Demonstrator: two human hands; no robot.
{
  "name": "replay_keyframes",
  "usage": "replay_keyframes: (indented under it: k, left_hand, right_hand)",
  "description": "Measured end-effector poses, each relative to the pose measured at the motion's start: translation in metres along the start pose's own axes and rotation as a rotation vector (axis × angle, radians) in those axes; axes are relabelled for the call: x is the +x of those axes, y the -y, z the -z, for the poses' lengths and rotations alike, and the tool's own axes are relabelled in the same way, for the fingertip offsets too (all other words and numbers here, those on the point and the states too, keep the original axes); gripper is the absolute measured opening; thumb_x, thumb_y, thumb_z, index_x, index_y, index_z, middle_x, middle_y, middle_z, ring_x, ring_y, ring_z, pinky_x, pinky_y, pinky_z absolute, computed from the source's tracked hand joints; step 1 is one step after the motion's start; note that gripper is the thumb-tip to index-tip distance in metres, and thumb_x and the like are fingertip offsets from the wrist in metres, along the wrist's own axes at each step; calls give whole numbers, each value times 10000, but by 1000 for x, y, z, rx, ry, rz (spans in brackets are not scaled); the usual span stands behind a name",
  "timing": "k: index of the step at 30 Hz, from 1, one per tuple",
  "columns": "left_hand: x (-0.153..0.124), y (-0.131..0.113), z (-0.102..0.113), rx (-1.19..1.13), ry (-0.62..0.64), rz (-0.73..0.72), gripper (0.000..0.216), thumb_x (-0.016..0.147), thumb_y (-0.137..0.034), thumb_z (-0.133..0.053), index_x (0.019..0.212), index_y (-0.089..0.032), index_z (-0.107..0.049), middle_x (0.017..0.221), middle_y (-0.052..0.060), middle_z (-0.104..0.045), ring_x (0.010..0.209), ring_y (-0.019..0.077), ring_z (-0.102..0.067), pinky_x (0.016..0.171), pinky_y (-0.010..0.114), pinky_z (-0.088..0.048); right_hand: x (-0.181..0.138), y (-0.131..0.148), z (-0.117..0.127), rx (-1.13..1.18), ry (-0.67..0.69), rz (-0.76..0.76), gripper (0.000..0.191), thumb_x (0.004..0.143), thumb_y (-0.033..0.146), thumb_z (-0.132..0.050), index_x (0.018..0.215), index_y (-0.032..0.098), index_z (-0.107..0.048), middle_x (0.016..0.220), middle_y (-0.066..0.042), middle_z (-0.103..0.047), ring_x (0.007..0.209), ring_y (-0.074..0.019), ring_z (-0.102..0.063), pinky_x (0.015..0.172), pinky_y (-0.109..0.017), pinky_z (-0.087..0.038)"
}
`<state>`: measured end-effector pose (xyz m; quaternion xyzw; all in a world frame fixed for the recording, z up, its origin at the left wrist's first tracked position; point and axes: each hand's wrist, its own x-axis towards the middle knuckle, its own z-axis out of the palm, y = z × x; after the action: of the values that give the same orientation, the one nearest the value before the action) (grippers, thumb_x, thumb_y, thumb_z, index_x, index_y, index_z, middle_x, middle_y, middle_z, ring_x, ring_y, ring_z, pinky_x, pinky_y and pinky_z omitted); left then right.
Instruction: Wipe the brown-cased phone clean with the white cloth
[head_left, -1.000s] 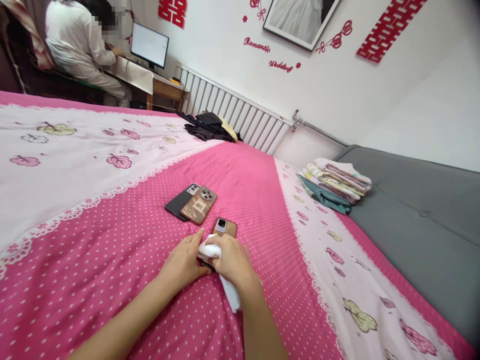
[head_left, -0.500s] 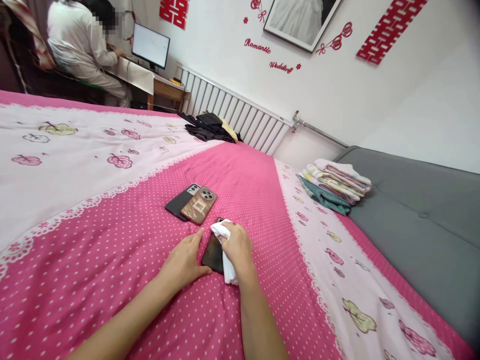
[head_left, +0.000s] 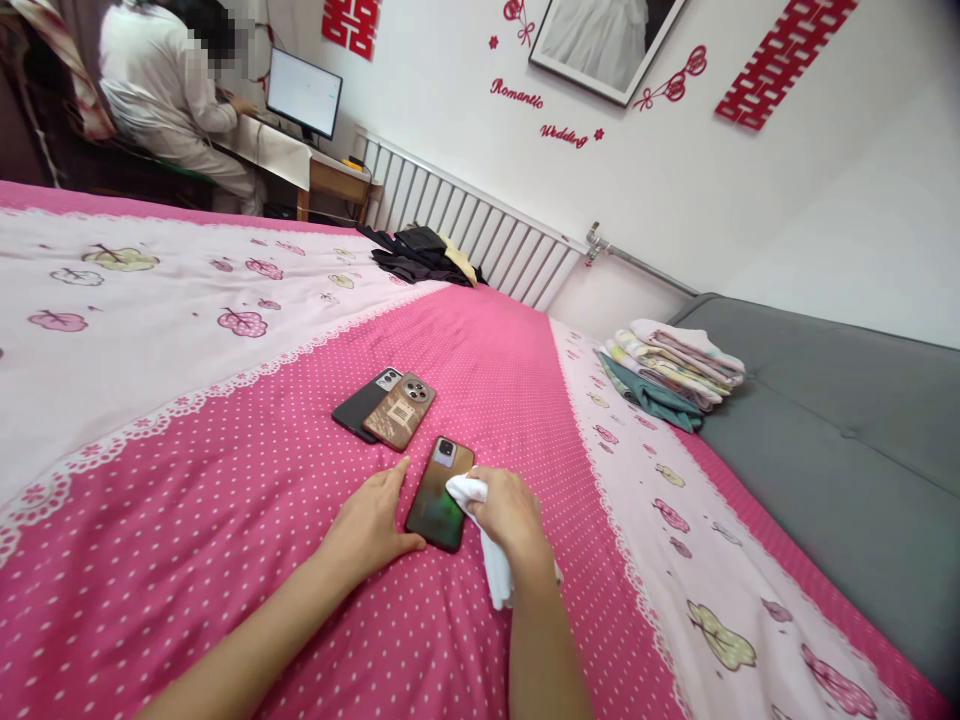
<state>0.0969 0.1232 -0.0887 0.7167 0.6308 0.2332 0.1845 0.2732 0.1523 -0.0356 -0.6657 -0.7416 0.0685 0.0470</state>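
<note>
A dark smartphone (head_left: 439,500) with a brown-green sheen lies back up on the pink dotted bedspread (head_left: 480,340). Along its left edge rests my left hand (head_left: 373,520), fingers stretched out and thumb by the phone's lower corner; it holds nothing. My right hand (head_left: 510,510) is closed around a white cloth (head_left: 496,572). A folded end of that cloth touches the right side of the phone's back, and the rest hangs below my palm. Just beyond, a brown phone (head_left: 400,413) with a round camera ring partly overlaps a black phone (head_left: 354,408).
Dark folded clothes (head_left: 420,255) lie near the metal bed rail (head_left: 480,210). Folded fabrics (head_left: 667,370) are stacked against the grey headboard (head_left: 840,440). At the back left, a person in white (head_left: 154,85) sits at a desk with a monitor (head_left: 304,92).
My right hand has slid right and slightly toward me with the cloth, uncovering the phone's camera and most of its back. My left hand has stayed in place.
</note>
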Motion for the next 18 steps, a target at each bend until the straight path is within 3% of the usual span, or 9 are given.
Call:
replay_keyframes:
  k: [10,15,18]
  left_hand:
    - [1,2,-3,18,-6,-11,862,594,-290,-707,1335,-89,-316,1360,191,-418,1255,305,-392,1036,407,-332]
    - [1,1,-4,0,-22,-21,851,632,-367,-676,1334,-58,-305,1337,205,-439,1239,305,-414,1026,410,-342]
    - [2,1,-4,-10,-22,-11,857,629,-356,-680,1331,-38,-307,1312,211,-464,1216,302,-439,1009,401,-361]
  right_hand:
    - [-26,14,19,-10,159,187,236,692,304,-621,919,331,-682,885,0,-697,866,-185,-621,628,-247,-327]
    - [-27,24,9,37,100,303,243,717,273,-600,940,340,-671,897,6,-673,861,-173,-599,653,-244,-326]
    - [-24,31,-2,50,32,300,244,743,294,-585,969,349,-657,893,-3,-650,845,-175,-586,647,-250,-325]
